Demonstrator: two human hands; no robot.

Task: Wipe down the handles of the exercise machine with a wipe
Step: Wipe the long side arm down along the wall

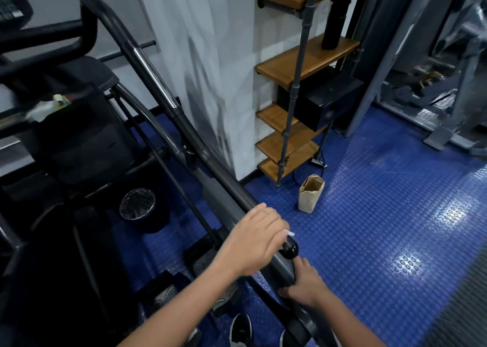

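Just now the left hand (254, 244) curls over the top of the dark handle (237, 191) near its rounded end cap (290, 249), pressing a white wipe (289, 233) whose corner peeks out past the fingers. Below it, the right hand (305, 283) grips the grey bar (286, 267) from the underside. Further off, a brown paper bag (311, 193) stands on the blue studded floor (382, 215) near the wooden shelves (305, 62)

This is looking like a small gym: exercise machines (147, 88) are standing on blue studded rubber flooring (382, 215), and another machine (442, 83) is showing at right.
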